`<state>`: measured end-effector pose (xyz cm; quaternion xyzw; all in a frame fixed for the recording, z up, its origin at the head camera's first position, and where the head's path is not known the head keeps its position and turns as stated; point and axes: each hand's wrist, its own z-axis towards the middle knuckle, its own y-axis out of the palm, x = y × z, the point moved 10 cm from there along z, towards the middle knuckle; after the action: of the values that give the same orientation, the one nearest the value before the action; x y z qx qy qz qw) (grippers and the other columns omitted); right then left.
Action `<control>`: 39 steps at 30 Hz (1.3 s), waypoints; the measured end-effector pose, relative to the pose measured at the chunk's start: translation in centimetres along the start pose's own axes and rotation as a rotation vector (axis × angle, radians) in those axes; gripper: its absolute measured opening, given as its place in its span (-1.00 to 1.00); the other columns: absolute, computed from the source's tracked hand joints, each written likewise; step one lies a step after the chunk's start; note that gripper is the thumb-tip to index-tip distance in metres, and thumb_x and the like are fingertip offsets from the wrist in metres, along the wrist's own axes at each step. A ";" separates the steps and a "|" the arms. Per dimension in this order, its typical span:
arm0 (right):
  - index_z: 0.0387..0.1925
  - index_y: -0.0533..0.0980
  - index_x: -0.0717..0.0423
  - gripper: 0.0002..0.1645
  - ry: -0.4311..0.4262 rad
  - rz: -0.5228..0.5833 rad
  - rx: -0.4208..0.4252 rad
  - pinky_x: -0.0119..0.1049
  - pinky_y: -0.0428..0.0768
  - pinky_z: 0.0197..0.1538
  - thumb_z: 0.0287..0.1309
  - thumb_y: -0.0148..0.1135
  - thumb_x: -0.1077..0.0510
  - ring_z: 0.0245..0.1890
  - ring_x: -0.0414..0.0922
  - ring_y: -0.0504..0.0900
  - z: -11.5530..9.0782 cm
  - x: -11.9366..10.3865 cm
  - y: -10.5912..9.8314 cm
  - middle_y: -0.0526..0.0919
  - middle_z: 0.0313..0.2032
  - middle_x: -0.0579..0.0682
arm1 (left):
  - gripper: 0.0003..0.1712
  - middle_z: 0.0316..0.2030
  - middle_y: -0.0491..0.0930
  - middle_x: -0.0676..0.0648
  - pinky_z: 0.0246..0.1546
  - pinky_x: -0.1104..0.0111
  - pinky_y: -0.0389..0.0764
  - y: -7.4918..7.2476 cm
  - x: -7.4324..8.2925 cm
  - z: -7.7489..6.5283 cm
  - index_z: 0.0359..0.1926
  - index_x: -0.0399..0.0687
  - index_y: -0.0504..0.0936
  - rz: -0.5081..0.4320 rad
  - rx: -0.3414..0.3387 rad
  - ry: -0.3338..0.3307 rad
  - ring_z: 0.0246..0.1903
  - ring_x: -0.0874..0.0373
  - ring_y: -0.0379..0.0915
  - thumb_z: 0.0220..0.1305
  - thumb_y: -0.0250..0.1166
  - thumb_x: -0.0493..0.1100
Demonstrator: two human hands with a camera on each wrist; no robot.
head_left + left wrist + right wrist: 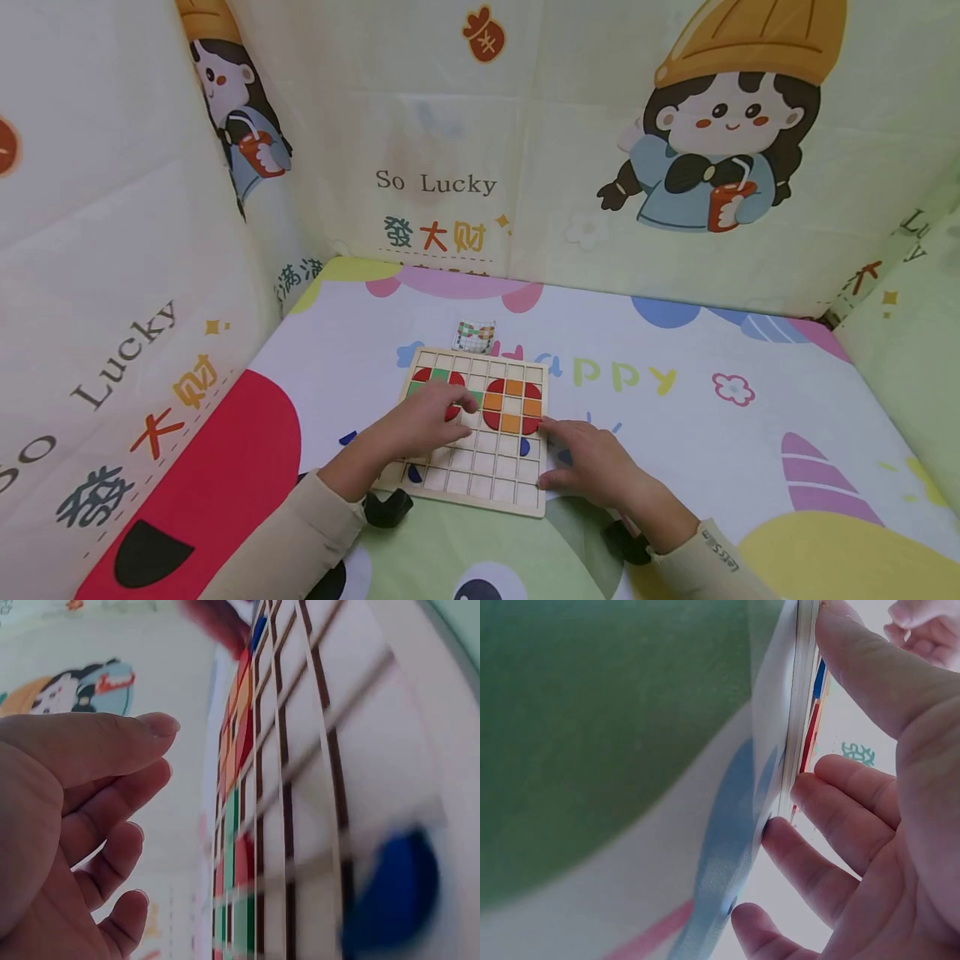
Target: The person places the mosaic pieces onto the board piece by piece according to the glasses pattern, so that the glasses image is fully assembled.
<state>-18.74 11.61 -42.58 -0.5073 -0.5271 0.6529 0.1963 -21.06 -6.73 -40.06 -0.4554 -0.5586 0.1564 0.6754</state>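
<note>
A wooden grid board lies on the printed cloth, its upper cells filled with red, orange and green pieces. My left hand hovers over its left half, partly covering the red-and-green group. In the left wrist view that hand's fingers are loosely bent, with nothing between them and the thumb. My right hand touches the board's right edge with thumb and fingertips; the right wrist view shows them along the board's side. One blue piece sits near the right edge, another blue piece at the lower left.
A small card with a coloured grid pattern stands behind the board. Another blue piece lies on the cloth left of the board. Printed fabric walls enclose the back and sides. Black wrist straps sit at both cuffs.
</note>
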 end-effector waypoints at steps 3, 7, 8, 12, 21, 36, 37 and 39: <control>0.23 0.52 0.06 -0.16 0.014 0.003 -0.011 0.14 0.41 0.22 -0.09 0.59 -0.13 0.21 0.10 0.50 0.0 0.2 0.2 0.60 0.17 0.04 | -0.79 -0.17 0.61 0.05 -0.10 0.16 0.55 -1.1 -1.5 -1.0 -0.14 -0.05 0.68 0.000 0.037 -0.031 -0.06 0.05 0.40 0.19 0.46 -0.22; 0.25 0.51 0.05 -0.15 0.023 -0.003 -0.015 0.15 0.40 0.23 -0.08 0.59 -0.13 0.23 0.10 0.48 -0.1 0.2 0.2 0.59 0.19 0.04 | -0.79 -0.21 0.56 0.04 -0.16 0.23 0.56 -2.2 -3.5 -2.1 -0.15 -0.04 0.69 -0.011 0.058 -0.097 -0.10 0.06 0.39 0.19 0.46 -0.21; 0.25 0.51 0.06 -0.15 0.019 -0.006 -0.012 0.15 0.40 0.22 -0.08 0.59 -0.13 0.23 0.10 0.49 -0.1 0.2 0.2 0.59 0.19 0.04 | -0.78 -0.20 0.55 0.03 -0.17 0.24 0.57 -2.5 -3.9 -2.4 -0.13 -0.04 0.69 -0.018 0.063 -0.117 -0.10 0.06 0.39 0.19 0.46 -0.21; 0.25 0.51 0.05 -0.15 0.012 -0.009 -0.006 0.14 0.40 0.24 -0.07 0.59 -0.12 0.24 0.10 0.48 -0.1 0.1 0.1 0.59 0.20 0.04 | -0.74 -0.16 0.53 -0.03 -0.19 0.25 0.62 -3.8 -6.0 -3.9 -0.09 -0.05 0.67 -0.022 0.091 -0.192 -0.05 0.00 0.40 0.19 0.45 -0.23; 0.24 0.51 0.05 -0.15 0.018 -0.020 -0.009 0.14 0.40 0.23 -0.08 0.59 -0.14 0.23 0.10 0.49 0.0 0.0 0.1 0.59 0.18 0.05 | -0.58 -0.10 0.57 -0.06 -0.23 0.22 0.68 -5.4 -10.0 -7.1 0.01 -0.07 0.65 -0.020 0.122 -0.297 0.02 -0.08 0.40 0.10 0.51 -0.20; 0.28 0.49 0.07 -0.11 0.035 -0.001 -0.017 0.15 0.39 0.24 -0.08 0.59 -0.14 0.24 0.11 0.47 -0.2 0.1 0.0 0.59 0.19 0.05 | -0.57 -0.15 0.54 0.00 -0.19 0.25 0.67 -4.0 -10.6 -8.8 -0.06 -0.06 0.63 -0.050 0.001 -0.256 -0.05 0.01 0.42 0.02 0.56 -0.26; 0.28 0.49 0.06 -0.11 0.036 -0.001 -0.017 0.15 0.39 0.24 -0.08 0.59 -0.15 0.24 0.11 0.47 -0.2 0.1 0.0 0.59 0.19 0.05 | -0.59 -0.16 0.54 0.01 -0.19 0.26 0.66 -3.9 -10.5 -8.8 -0.08 -0.06 0.64 -0.046 -0.006 -0.245 -0.07 0.02 0.42 0.02 0.55 -0.27; 0.27 0.50 0.06 -0.11 0.037 0.000 -0.017 0.15 0.38 0.24 -0.08 0.59 -0.15 0.24 0.11 0.47 -0.2 0.1 0.0 0.59 0.19 0.05 | -0.62 -0.20 0.54 0.03 -0.21 0.28 0.66 -3.8 -10.3 -8.7 -0.11 -0.06 0.65 -0.039 -0.008 -0.237 -0.11 0.05 0.41 0.03 0.54 -0.28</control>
<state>-18.60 11.74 -42.64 -0.5210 -0.5290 0.6388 0.2017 -17.72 -20.02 -42.99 -0.4257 -0.6438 0.1935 0.6058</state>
